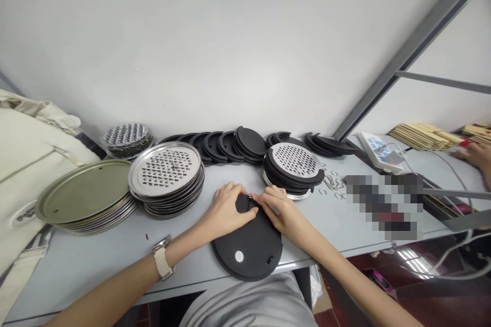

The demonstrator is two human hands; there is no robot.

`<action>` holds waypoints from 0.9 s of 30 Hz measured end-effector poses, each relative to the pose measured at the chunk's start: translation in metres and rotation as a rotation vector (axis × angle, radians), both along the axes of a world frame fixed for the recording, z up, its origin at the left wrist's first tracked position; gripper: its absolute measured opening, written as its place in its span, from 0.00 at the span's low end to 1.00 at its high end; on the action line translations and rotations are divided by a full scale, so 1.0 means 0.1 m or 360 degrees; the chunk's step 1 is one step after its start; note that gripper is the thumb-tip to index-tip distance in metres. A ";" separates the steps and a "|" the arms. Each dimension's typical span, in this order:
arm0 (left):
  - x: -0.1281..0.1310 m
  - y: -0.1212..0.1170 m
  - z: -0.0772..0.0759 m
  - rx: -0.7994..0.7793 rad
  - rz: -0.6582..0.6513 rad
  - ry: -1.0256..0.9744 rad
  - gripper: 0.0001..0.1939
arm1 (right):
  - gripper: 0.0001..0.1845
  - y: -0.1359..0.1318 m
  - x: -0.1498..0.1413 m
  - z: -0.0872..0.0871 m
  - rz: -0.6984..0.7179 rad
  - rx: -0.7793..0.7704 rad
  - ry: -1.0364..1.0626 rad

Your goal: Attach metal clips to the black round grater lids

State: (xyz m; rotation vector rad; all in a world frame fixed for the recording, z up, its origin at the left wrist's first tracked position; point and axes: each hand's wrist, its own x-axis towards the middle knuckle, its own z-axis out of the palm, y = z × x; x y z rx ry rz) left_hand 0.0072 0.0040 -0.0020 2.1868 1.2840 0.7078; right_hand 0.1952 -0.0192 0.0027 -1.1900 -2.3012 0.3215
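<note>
Beyond the black disc [251, 242], grater stacks [169, 168] partly hide dark rimmed discs [226, 145].

left: cream bag [28, 163] | right: grey metal post [406, 55], light wooden pieces [424, 136] | floor: pink object [380, 281]

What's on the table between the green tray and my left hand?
In the head view, a stack of round metal plates, its top one full of holes, stands between the green tray and your left hand.
</note>
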 end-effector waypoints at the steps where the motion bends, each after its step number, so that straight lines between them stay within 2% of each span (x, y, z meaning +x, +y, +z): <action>1: 0.00 0.00 0.00 -0.0001 -0.0003 0.0000 0.12 | 0.11 0.00 0.00 0.00 -0.0003 -0.0004 -0.0001; 19: 0.00 -0.01 0.00 -0.0049 -0.0012 0.0041 0.11 | 0.13 0.02 0.03 -0.03 0.0055 0.0072 -0.0072; 23: -0.01 -0.05 0.05 0.0113 -0.0014 -0.0042 0.17 | 0.13 0.00 0.02 -0.03 0.0028 0.0094 -0.0073; 27: -0.01 -0.06 0.11 0.0177 -0.0122 -0.0158 0.02 | 0.13 0.00 0.03 -0.04 0.0037 0.0101 -0.0056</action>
